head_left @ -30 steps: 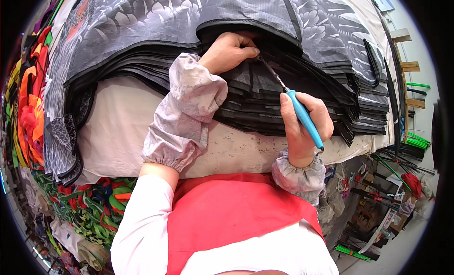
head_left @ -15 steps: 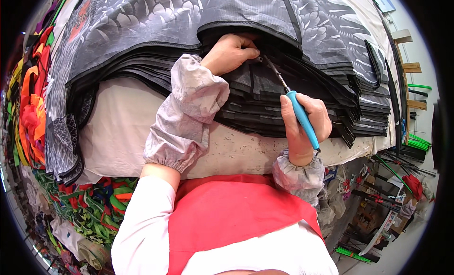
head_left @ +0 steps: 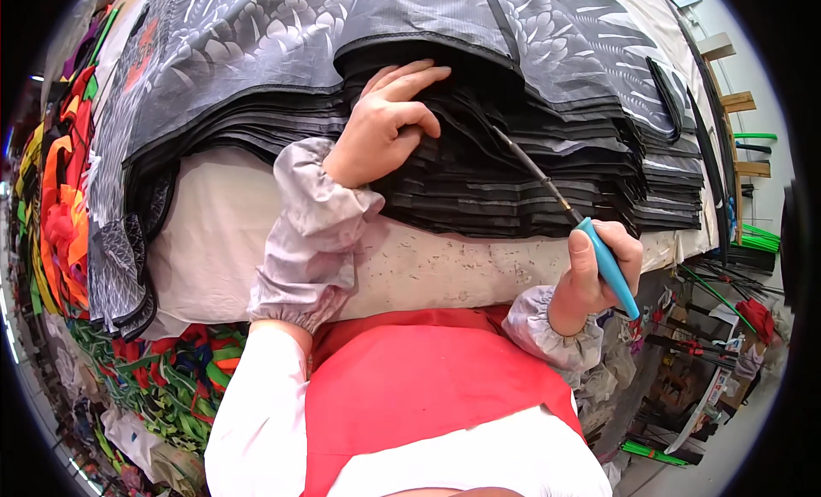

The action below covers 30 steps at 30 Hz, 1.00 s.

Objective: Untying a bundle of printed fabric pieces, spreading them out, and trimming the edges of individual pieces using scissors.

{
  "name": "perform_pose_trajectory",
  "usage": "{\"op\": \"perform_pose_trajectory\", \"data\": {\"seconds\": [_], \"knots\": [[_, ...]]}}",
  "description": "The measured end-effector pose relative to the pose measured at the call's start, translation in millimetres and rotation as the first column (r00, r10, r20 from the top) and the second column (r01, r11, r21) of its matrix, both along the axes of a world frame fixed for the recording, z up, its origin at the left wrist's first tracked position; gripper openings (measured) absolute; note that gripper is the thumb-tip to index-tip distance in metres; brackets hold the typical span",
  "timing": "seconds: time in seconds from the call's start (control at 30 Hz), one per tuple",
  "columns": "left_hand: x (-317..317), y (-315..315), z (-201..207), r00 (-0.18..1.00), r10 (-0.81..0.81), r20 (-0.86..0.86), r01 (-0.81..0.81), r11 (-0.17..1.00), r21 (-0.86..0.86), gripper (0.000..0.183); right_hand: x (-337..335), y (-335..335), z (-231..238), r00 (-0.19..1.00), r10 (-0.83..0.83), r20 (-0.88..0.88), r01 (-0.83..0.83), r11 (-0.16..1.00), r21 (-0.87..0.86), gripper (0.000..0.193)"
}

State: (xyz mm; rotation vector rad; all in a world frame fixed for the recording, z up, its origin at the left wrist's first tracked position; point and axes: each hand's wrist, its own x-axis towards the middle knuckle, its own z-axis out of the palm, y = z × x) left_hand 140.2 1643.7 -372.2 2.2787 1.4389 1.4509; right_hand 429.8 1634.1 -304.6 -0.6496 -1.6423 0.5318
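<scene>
Under the flap (head_left: 428,25): I see the left hand (head_left: 373,139), its fingers stretched upward and lightly spread, the thumb standing apart; I cannot tell whether the fingertips touch the flap's underside.
Blue handle (head_left: 611,276): pinched between the thumb and curled fingers of the right hand (head_left: 596,262), well apart from the left.
Tool (head_left: 571,213): from that grip its thin metal shaft slants up and leftward over the stack, the tip just beside the black layers; from my view I cannot tell if they meet.
Stack (head_left: 513,193): black-edged layers fanned toward the person, with grey, pale-leaved cloth (head_left: 256,52) on top.
Table cover (head_left: 227,223): whitish, speckled with dark marks, bare between the stack and the person.
Sleeves: grey covers, the left (head_left: 312,219) reaching across the cover, the right (head_left: 554,322) near its front edge.
Apron (head_left: 428,386): red, over white clothing.
Left side: I make out bright strips (head_left: 64,206) and a green-and-red heap (head_left: 162,390).
Right side: wood blocks (head_left: 737,102) and green rods (head_left: 757,239).
</scene>
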Motion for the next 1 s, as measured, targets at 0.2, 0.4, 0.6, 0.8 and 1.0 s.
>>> {"op": "perform_pose_trajectory", "data": {"seconds": [0.2, 0.4, 0.6, 0.8, 1.0], "knots": [[25, -28, 18, 0.981, 0.132, -0.145, -0.142, 0.988, -0.059, 0.023, 1, 0, -5, 1.000, -0.025, 0.000, 0.025, 0.999, -0.029, 0.028], [27, -25, 14, 0.966, 0.191, -0.177, -0.190, 0.982, 0.020, 0.021, -5, -4, 3, 0.999, -0.013, 0.050, 0.016, 0.998, -0.067, 0.025], [23, -22, -18, 0.975, 0.214, 0.057, -0.221, 0.952, 0.213, 0.022, -27, -5, 4, 0.992, 0.014, 0.123, 0.009, 0.982, -0.187, 0.022], [22, -21, -26, 0.972, 0.182, 0.148, -0.215, 0.945, 0.247, 0.022, -39, 1, -5, 0.995, 0.052, 0.081, -0.030, 0.968, -0.249, 0.018], [21, -22, -26, 0.970, 0.175, 0.169, -0.213, 0.948, 0.238, 0.022, -45, 4, -7, 0.993, 0.063, 0.096, -0.038, 0.971, -0.237, 0.017]]}}
